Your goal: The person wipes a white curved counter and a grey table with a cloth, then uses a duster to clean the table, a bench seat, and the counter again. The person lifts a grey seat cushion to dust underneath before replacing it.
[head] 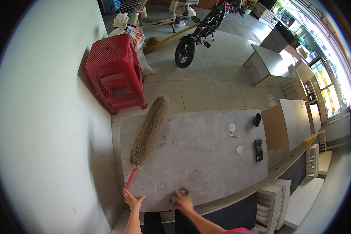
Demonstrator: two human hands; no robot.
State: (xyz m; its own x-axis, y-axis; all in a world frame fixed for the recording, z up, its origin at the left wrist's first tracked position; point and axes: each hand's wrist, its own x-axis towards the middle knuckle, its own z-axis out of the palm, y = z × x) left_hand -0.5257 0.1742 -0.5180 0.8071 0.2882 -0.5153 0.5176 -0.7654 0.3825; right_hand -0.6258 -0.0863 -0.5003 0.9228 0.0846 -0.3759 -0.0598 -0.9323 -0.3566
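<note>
My left hand is at the near left edge of the grey table, its fingers touching the red handle of a fluffy beige duster. The thumb stands apart, and whether the fingers close around the handle cannot be made out. The duster's head slants away from me over the left part of the tabletop and reaches past the far edge. My right hand, blurred, presses a dark crumpled cloth onto the tabletop near the front edge. Dark smudges mark the grey surface.
Toward the table's right end lie a black phone-like device, a small black object, a white heart-shaped piece, a white flower-shaped piece and a short white stick. Stacked red stools stand by the wall; benches line the near side.
</note>
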